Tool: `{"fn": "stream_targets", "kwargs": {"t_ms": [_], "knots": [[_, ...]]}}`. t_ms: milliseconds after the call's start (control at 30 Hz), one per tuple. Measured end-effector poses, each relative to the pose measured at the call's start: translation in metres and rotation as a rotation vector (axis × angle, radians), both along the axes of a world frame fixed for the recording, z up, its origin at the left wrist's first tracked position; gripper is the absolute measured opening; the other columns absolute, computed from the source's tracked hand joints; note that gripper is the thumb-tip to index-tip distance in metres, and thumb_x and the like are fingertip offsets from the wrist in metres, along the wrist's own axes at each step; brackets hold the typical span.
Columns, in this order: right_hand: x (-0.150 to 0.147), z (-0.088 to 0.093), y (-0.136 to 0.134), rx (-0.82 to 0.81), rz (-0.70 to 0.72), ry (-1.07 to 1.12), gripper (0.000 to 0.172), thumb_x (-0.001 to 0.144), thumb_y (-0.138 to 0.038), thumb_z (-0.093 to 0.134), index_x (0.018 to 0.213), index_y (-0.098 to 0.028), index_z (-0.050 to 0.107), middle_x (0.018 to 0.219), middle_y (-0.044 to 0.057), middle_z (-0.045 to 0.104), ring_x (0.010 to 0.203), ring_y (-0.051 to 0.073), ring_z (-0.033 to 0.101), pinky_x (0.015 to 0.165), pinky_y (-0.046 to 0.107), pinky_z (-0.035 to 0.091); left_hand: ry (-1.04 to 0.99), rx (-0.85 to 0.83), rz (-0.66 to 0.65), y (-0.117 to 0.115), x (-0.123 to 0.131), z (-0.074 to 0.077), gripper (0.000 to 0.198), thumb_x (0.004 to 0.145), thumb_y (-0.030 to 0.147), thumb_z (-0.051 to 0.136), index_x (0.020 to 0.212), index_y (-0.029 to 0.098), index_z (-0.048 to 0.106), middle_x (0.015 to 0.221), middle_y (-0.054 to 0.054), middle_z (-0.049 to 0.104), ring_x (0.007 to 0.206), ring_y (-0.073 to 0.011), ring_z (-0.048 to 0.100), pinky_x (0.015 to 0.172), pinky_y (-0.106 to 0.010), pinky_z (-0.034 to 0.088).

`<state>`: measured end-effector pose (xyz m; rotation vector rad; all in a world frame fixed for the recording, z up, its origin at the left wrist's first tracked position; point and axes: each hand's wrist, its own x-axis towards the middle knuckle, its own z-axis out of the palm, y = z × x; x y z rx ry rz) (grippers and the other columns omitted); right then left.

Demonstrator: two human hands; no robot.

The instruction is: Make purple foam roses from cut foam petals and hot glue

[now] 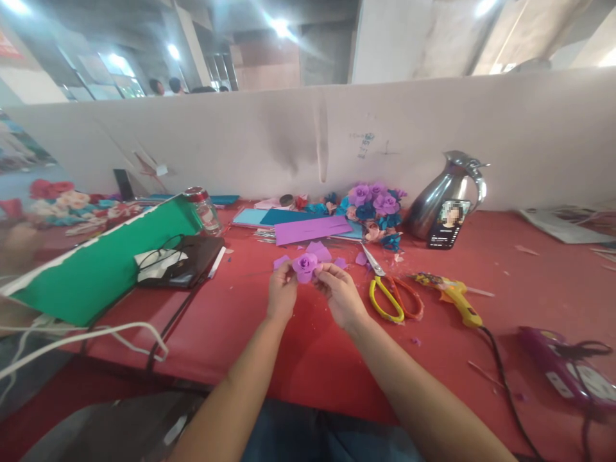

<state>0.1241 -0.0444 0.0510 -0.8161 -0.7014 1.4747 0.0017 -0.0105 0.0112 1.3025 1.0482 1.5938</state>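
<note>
1. Board (103, 269): green, on edge at 9 o'clock (dial centred on the flower, 12 pointing away from the wearer). It probably screens off the neighbouring place.
2. Case (206, 251): dark, flat at 9, beside the board, apparently set aside from the work.
3. Jar (208, 215): upright at 10, red lid on, well apart from both hands.
4. Left hand (282, 292): thumb and forefinger nipped together on the flower's left edge, seemingly to steady it.
5. Flower (306, 264): purple, at dial centre, between the hands; its face is turned to the wearer, which keeps the petals in view.
6. Sheet (312, 229): purple, at 12, on blue ones, likely kept near as stock.
7. Right hand (341, 295): thumb and forefinger closed to petal thickness on the flower's right edge, opposing the left grip.
8. Bunch (378, 202): mixed flowers between 1 and 2, behind the scissors.
9. Scissors (380, 270): at 3, handles nearest the wearer, presumably for easy pick-up.
10. Jug (445, 183): at 2; a phone (439, 236) stands before it, apparently propped.
11. Gun (457, 296): at 3, nozzle toward the scissors, cord trailing to 4, clear of both hands.
</note>
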Motion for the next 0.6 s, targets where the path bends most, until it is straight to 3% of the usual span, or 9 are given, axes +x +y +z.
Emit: {"fn": "stream_targets", "kwargs": {"t_ms": [233,600], "knots": [[0.0016,-0.0037,0.0033,-0.097,-0.003,0.039,0.023,0.058,-0.037,0.074,0.067,-0.021,0.061,0.064,-0.002,0.060,0.056,0.011,0.049,0.056,0.025,0.037,0.017,-0.018,-0.008,-0.0010,-0.0012,0.0000,0.015,0.074,0.028,0.063,0.086,0.019,0.067,0.083,-0.001,0.066,0.082,-0.0160,0.060,0.082,-0.029,0.045],[0.0031,-0.0036,0.0047,-0.107,-0.004,0.075,0.022,0.060,-0.036,0.072,0.069,-0.020,0.060,0.064,-0.002,0.060,0.056,0.011,0.050,0.056,0.024,0.037,-0.066,-0.052,-0.016,0.0004,-0.0004,0.0010,0.024,0.071,0.030,0.068,0.093,0.019,0.068,0.092,-0.004,0.070,0.089,-0.0176,0.062,0.086,-0.030,0.046]]}}
